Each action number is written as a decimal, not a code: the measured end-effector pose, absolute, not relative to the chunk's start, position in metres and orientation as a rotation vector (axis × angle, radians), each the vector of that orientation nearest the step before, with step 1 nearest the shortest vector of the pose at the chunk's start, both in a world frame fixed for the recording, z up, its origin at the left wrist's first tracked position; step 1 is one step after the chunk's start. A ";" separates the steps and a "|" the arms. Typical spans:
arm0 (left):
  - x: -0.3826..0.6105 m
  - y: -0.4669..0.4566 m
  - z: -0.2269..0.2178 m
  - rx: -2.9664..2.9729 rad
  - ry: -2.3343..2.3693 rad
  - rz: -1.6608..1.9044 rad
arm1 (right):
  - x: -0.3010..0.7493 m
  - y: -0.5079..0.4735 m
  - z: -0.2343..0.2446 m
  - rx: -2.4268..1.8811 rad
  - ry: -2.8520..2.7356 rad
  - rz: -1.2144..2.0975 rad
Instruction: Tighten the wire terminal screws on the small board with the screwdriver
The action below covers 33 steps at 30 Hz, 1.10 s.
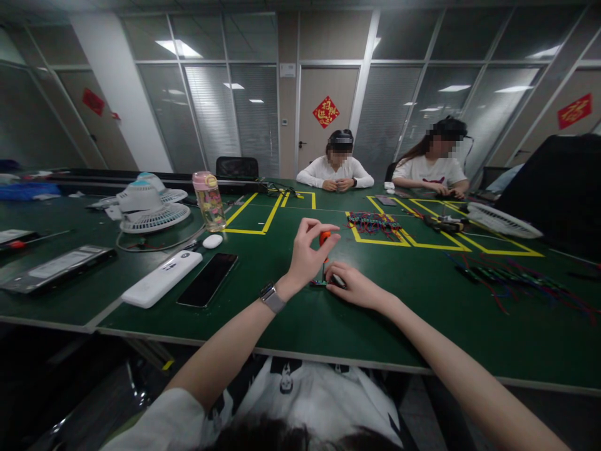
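Observation:
An orange-handled screwdriver (325,237) stands nearly upright, its shaft pointing down at a small green circuit board (318,283) on the table. My left hand (307,250) is around its handle, thumb passing in front and the fingers curved above; part of the grip is hidden. At the board's right edge, my right hand (350,283) rests low with curled fingers, pressing or pinching the board against the tabletop. A small dark and pale patch shows beneath that palm, too unclear to name. Red bits, perhaps wire, show at the board's left end.
Left of my arms lie a black phone (208,280), a white power bank (162,279) and a white case (213,241). A bottle (209,202) and fans (153,210) stand behind. Wired boards (375,227) lie beyond my hands, more (516,279) rightward. Two people sit opposite.

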<state>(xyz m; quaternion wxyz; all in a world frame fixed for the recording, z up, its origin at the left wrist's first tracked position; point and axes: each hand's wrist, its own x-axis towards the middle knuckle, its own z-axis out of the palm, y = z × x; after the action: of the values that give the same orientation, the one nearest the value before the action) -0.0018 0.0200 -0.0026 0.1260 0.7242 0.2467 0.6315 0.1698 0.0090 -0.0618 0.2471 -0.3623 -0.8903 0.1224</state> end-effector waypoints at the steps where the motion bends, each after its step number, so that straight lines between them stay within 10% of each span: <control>1: -0.001 0.020 -0.003 2.099 0.728 1.859 | 0.170 0.009 -0.062 -0.989 -2.429 0.331; 33: -0.002 0.022 -0.002 2.082 0.642 1.709 | 0.170 0.008 -0.062 -0.987 -2.431 0.338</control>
<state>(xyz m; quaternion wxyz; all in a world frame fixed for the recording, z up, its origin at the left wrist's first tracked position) -0.0016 0.0218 -0.0024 0.1851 0.7389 0.2277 0.6065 0.1701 0.0084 -0.0618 0.2453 -0.3617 -0.8909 0.1239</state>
